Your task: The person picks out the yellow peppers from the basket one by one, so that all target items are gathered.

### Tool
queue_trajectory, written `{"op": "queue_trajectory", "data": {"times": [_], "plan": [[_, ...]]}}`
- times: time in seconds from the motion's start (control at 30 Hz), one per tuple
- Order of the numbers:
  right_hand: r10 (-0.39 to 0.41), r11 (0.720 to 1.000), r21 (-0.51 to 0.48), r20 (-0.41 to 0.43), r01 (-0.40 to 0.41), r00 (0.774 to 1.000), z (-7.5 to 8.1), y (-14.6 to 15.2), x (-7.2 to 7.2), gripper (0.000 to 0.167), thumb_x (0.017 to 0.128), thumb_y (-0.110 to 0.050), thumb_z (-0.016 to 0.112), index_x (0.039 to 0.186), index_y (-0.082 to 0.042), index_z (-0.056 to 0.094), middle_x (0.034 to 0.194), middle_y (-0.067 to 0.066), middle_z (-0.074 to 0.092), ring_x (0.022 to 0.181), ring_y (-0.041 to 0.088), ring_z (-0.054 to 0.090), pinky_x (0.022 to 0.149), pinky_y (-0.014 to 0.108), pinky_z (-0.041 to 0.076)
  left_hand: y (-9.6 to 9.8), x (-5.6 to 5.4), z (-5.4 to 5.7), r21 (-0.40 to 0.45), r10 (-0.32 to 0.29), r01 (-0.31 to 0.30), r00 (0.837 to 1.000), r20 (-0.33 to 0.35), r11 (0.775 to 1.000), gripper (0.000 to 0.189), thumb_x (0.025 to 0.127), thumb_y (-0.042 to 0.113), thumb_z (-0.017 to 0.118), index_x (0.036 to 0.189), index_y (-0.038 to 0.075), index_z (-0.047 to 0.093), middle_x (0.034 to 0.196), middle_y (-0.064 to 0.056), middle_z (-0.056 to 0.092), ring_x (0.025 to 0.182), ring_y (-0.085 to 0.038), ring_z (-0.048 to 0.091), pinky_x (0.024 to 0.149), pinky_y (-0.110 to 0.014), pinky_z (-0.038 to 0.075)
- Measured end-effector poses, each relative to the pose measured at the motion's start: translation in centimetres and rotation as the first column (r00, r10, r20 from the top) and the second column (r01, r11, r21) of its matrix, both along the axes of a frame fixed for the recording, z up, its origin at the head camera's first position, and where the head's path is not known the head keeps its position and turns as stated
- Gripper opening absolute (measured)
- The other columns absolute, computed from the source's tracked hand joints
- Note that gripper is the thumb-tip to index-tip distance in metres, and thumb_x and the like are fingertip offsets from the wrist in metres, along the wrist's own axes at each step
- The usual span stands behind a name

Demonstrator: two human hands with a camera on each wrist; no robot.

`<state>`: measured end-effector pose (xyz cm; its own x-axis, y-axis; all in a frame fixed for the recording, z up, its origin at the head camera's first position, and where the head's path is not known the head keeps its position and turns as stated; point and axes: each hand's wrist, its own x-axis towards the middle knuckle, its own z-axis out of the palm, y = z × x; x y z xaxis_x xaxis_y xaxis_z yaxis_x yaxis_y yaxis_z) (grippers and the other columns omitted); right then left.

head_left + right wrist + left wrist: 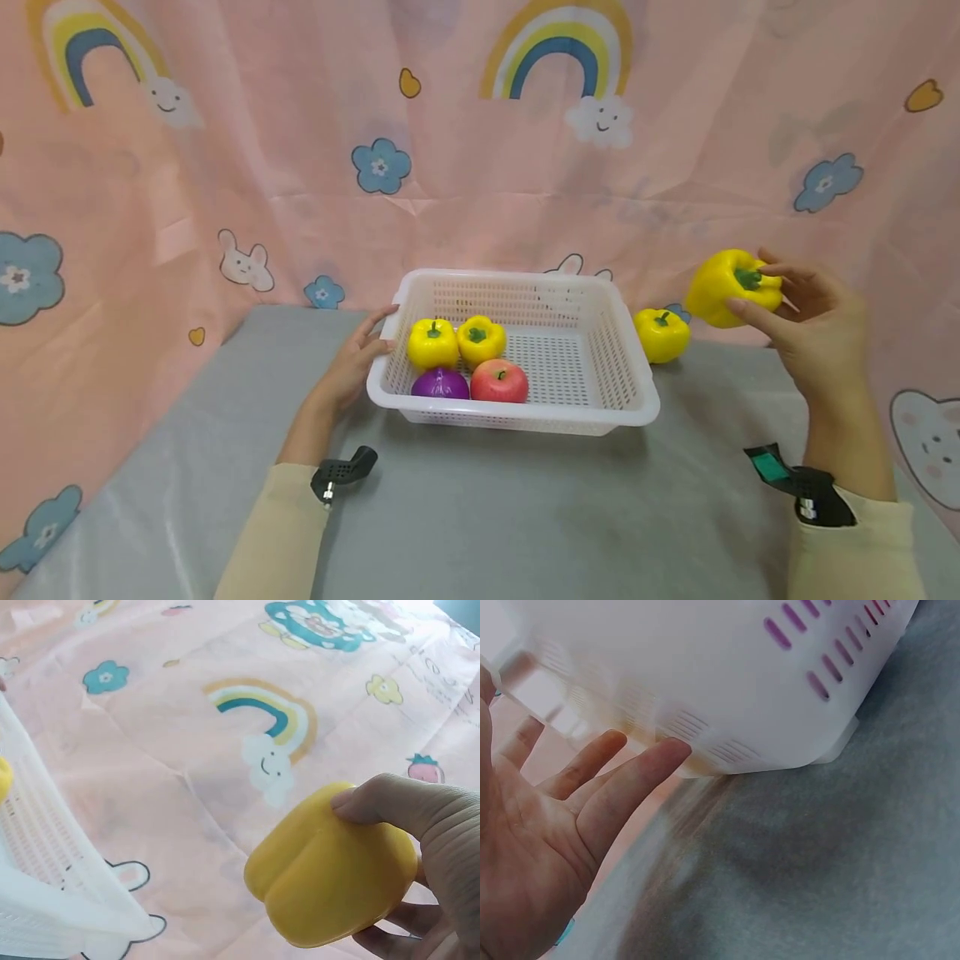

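Note:
In the head view my right hand (821, 325) holds a yellow bell pepper (720, 287) above the table, to the right of the white plastic basket (517, 421). Thumb and fingers pinch the pepper from opposite sides, with its green stem toward the palm; its lobed bottom shows in the right wrist view. My left hand (348, 367) grips the basket's left rim, thumb at the rim and fingers along the outer wall. Inside, on the left, sit two yellow bell peppers (432, 344), a red apple (499, 382) and a shiny purple round piece (441, 384), partly hidden by the front rim.
Another yellow bell pepper (663, 336) stands on the grey table (525, 517), just right of the basket. A pink curtain (300, 167) with rainbows and flowers hangs along the back and sides. Both wrists wear black straps with devices.

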<state>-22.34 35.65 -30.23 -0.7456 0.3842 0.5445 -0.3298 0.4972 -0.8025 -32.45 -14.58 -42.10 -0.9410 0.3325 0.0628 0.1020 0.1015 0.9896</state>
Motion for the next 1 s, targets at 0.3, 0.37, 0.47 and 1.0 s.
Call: {"op": "queue_trajectory", "data": {"times": [0.3, 0.37, 0.47, 1.0], "plan": [[-0.037, 0.999, 0.029, 0.039, 0.036, 0.999, -1.1, 0.9, -0.6, 0.044, 0.082, -0.002, 0.080, 0.124, 0.000, 0.069, 0.137, -0.004, 0.066, 0.123, 0.006, 0.063, 0.089, 0.005, 0.051, 0.1, -0.2, 0.1, -0.013, 0.005, -0.006, 1.000, -0.007, 1.000, 0.063, 0.100, 0.016, 0.047, 0.160, 0.025, 0.027, 0.157, -0.022, 0.042, 0.121, -0.032, 0.063, 0.089, -0.035, 0.062], [-0.046, 0.999, 0.032, 0.054, 0.044, 0.997, -1.6, 1.3, -0.9, 0.044, 0.082, -0.004, 0.080, 0.124, 0.000, 0.069, 0.137, -0.005, 0.066, 0.123, 0.004, 0.063, 0.089, 0.004, 0.050, 0.0, -0.1, 0.0, -0.015, 0.007, -0.007, 1.000, -0.008, 1.000, 0.063, 0.101, 0.016, 0.047, 0.160, 0.025, 0.027, 0.158, -0.021, 0.042, 0.121, -0.031, 0.063, 0.088, -0.034, 0.062], [-0.043, 0.999, 0.027, 0.067, 0.042, 0.997, -2.4, 2.0, -1.3, 0.043, 0.083, -0.004, 0.080, 0.124, 0.001, 0.068, 0.139, -0.005, 0.065, 0.122, 0.003, 0.062, 0.088, 0.003, 0.050, 0.0, -0.1, -0.1, -0.014, 0.007, -0.007, 1.000, -0.010, 1.000, 0.063, 0.101, 0.016, 0.047, 0.160, 0.026, 0.027, 0.158, -0.021, 0.042, 0.121, -0.031, 0.063, 0.088, -0.034, 0.062], [-0.120, 0.991, -0.041, 0.206, 0.131, 0.971, -6.0, 4.8, -3.2, 0.047, 0.087, -0.017, 0.078, 0.132, -0.007, 0.066, 0.148, -0.010, 0.057, 0.134, 0.008, 0.056, 0.097, 0.006, 0.048, 0.1, 0.0, -0.2, -0.033, 0.029, -0.029, 1.000, -0.006, 0.999, 0.064, 0.099, 0.017, 0.048, 0.159, 0.029, 0.029, 0.158, -0.019, 0.043, 0.128, -0.040, 0.059, 0.090, -0.040, 0.062]]}}
